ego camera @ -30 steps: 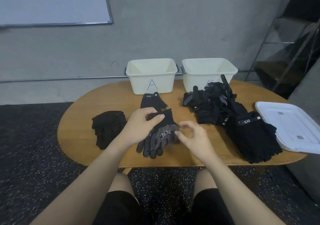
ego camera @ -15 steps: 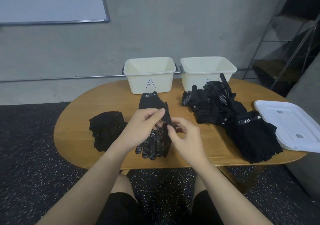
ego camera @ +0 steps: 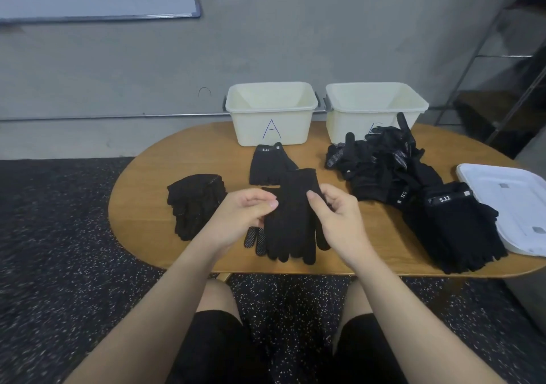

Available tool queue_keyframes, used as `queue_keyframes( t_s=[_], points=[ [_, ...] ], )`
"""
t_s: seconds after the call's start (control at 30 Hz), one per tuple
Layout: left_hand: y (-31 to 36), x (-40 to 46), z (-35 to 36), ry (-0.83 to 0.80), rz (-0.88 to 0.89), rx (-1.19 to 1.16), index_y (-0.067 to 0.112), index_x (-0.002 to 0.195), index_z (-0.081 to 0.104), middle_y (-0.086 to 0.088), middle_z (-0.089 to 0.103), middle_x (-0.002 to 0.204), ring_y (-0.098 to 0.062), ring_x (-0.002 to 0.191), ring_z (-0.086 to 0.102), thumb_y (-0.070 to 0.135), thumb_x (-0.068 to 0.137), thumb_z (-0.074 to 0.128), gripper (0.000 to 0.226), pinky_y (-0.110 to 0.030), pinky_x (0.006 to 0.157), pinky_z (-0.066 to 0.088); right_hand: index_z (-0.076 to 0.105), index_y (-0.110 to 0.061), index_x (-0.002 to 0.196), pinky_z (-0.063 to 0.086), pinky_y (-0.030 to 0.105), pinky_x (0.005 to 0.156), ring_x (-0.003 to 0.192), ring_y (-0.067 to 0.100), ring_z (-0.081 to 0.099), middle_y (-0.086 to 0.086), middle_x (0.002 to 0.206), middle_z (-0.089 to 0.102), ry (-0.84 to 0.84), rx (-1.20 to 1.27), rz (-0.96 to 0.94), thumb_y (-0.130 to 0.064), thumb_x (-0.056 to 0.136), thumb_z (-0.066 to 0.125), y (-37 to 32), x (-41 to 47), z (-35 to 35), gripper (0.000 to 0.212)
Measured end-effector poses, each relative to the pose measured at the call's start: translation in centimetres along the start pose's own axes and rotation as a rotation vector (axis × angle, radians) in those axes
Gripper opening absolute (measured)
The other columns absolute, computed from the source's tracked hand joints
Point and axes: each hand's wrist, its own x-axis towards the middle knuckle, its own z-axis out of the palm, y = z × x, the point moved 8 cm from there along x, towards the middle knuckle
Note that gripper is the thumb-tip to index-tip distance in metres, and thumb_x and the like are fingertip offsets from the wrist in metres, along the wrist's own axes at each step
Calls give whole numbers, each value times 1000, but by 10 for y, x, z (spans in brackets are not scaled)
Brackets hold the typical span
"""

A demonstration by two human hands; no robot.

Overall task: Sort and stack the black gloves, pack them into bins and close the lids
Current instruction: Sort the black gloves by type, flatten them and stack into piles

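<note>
A black knitted full-finger glove point(ego camera: 291, 221) is held above the near edge of the oval wooden table point(ego camera: 147, 188), pinched at its sides by the curled fingers of the left hand point(ego camera: 245, 212) and the right hand point(ego camera: 336, 216).

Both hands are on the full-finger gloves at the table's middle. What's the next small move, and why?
Probably carry the full-finger gloves to the stack at the left. The left hand and right hand pinch the pair by its edges with the dotted fingertips underneath; it looks paired and flat, the left stack seems the same knit kind, and bin A shows no gloves.
</note>
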Motion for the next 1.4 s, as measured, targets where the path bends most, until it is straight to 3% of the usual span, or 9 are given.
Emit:
queue_keyframes(
  t_s=[0.17,0.3,0.43,0.57,0.7,0.83,1.0,1.27,1.4],
  points=[
    [6,-3,-10,80,64,109,11,102,76,-3,78,93,-9,76,69,17,99,67,11,-26,63,56,73,-6,100,57,48,84,95,32,70,11,97,76,-15,-5,32,-13,105,57,13,2,10,18],
    [4,-2,-16,113,88,180,14,98,74,6,73,83,-5,63,63,18,100,67,9,-31,56,55,73,-6,101,57,50,85,96,34,71,12,98,76,-19,14,73,-13,105,57,20,9,17,18],
    [-6,5,-23,139,61,196,13,98,73,4,74,82,-15,62,64,17,100,66,8,-37,59,56,72,-2,101,56,51,86,95,35,70,19,100,74,-48,13,116,-14,105,57,34,20,25,20],
    [-18,14,-30,214,57,298,17,96,72,4,73,85,-15,67,67,19,100,67,7,-34,62,56,74,-5,103,60,31,81,96,23,72,10,101,77,-90,-13,153,-13,105,56,44,26,34,20],
    [-26,22,-29,311,78,397,19,96,73,10,70,89,-8,84,68,21,99,68,6,-19,76,51,71,-1,96,57,40,81,92,31,70,15,96,75,-103,-60,126,-12,105,56,53,35,41,21],
    [-36,33,-31,368,69,376,17,97,73,7,71,88,-9,87,69,19,98,68,6,-25,81,55,72,-3,94,58,37,82,92,25,72,10,95,77,-97,-97,134,-12,104,57,67,49,42,20],
    [-52,49,-35,412,19,399,17,102,73,8,69,91,-10,89,68,19,99,67,7,-24,83,56,72,-7,92,56,47,88,93,30,71,12,94,76,-142,-190,173,-17,104,59,92,67,44,20],
    [-72,71,-29,423,-8,503,16,107,72,8,67,92,-6,86,64,18,100,65,10,-21,83,53,66,-22,80,50,26,69,74,7,64,-9,77,69,-216,-365,211,-22,103,61,125,88,43,24],
    [-75,75,-24,461,32,545,15,108,72,4,69,95,-8,88,64,16,100,65,11,-23,85,55,68,-17,84,51,27,72,78,12,65,-7,79,70,-204,-438,162,-23,101,64,132,93,44,18]
  ],
)
